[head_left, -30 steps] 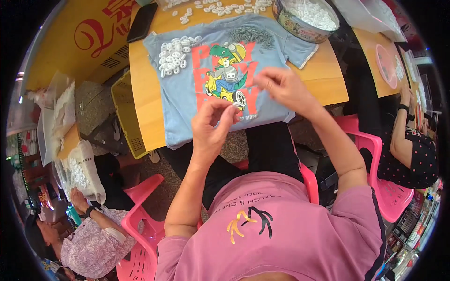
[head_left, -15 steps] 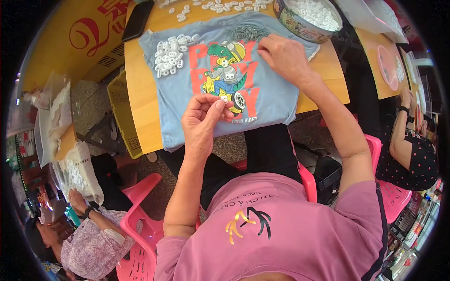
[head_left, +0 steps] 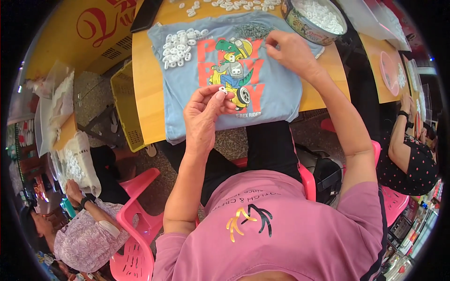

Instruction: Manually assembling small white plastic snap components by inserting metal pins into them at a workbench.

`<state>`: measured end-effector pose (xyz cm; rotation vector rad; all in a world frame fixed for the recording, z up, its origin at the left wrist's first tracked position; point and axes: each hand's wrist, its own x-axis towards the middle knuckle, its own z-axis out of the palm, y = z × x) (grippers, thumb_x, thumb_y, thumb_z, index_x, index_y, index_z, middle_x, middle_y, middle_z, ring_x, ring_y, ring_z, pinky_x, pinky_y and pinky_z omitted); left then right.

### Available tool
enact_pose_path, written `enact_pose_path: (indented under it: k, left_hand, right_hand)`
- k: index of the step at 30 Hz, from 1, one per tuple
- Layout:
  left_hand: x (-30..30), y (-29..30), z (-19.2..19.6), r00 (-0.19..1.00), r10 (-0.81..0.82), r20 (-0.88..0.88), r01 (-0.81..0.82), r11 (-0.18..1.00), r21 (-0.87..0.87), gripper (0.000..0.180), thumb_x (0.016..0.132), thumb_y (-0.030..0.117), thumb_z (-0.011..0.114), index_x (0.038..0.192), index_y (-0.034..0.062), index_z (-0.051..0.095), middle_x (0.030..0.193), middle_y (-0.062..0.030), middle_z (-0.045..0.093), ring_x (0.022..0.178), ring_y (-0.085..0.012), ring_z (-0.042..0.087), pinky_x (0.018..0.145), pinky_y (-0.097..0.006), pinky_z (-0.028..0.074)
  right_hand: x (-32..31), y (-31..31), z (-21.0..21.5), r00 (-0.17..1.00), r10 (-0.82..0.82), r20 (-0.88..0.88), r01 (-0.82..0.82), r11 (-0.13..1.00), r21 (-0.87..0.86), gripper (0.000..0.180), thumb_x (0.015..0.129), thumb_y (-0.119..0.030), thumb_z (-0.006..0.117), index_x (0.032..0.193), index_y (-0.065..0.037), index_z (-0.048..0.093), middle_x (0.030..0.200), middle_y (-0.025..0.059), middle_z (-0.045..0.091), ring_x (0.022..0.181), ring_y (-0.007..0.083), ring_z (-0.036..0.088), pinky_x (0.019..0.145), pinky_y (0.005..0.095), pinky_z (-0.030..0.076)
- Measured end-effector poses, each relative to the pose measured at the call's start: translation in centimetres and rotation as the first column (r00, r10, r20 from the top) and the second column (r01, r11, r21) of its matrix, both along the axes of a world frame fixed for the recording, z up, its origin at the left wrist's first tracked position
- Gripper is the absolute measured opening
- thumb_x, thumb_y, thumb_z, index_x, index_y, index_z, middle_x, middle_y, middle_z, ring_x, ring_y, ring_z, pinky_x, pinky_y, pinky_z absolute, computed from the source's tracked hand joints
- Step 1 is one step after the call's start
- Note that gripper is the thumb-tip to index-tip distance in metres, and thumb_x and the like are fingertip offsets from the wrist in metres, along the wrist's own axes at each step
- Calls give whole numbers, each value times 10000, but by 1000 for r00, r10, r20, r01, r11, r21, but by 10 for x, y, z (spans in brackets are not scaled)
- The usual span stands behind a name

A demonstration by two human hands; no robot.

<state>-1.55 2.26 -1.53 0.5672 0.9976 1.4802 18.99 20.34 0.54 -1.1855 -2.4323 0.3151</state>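
Pinched between the thumb and fingertips of my left hand (head_left: 201, 114) is a small white oval plastic piece (head_left: 222, 90), a hole visible in it. That hand hovers above the near part of a folded light-blue T-shirt (head_left: 281, 96) with a printed dinosaur rider. At the shirt's far right, my right hand (head_left: 295, 55) has its thumb and index finger brought together beside a heap of tiny dark grey-green pieces (head_left: 253, 31). Whatever lies between those fingertips is too small to make out. A pile of similar white ovals (head_left: 177, 50) sits on the shirt's far left.
A round tin (head_left: 307, 33) full of white pieces stands at the far right corner. More white ovals (head_left: 229, 5) lie along the table's far edge, near a dark phone (head_left: 145, 15). A yellow crate (head_left: 125, 107) is left of the table. Other people (head_left: 93, 234) sit at both sides.
The view has shifted slightly, so table and shirt appear a little higher and farther right. My left hand keeps its pinch on the white piece; my right fingertips stay beside the dark heap.
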Motion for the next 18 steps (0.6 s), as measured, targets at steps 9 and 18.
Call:
enact_pose_path:
  k: [9,18]
  left_hand:
    - [5,-1,7,998,-9,68,8,1000,15,170,938,92,605,1050,-21,544,967,-204,678,743,-191,671,676,-288,555]
    - [19,-1,22,993,-40,107,33,997,67,157,934,92,613,1038,-10,554,987,-199,678,752,-173,669,675,-281,556]
  right_hand:
    - [13,-29,15,762,-342,-549,-259,617,-743,243,861,-191,701,1008,-3,653,849,1,622,671,52,527,662,208,480]
    - [0,-75,31,589,-327,-739,-548,512,-662,265,920,-147,644,1120,26,629,953,52,650,735,78,564,709,238,504]
